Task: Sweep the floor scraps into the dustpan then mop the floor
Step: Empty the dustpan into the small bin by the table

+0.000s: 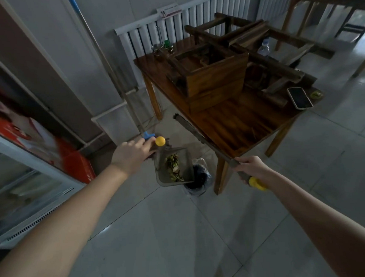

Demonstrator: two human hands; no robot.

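Observation:
My left hand (134,154) grips the handle of a grey dustpan (187,159), just below the handle's yellow end cap (160,141). The pan hangs tilted over a small bin lined with a black bag (199,179). Green and pale scraps (174,168) lie inside the pan. My right hand (251,167) holds a dark broom handle (198,133) with a yellow end (256,183). The handle slants up and to the left along the table's edge; the broom's head cannot be made out.
A wooden table (239,119) carries upturned wooden stools (214,75), a phone (299,98) and a water bottle (263,48). A display fridge (23,164) stands left, a radiator (173,20) on the back wall. A blue-and-white pole (95,37) leans there. Grey floor tiles (170,232) lie below.

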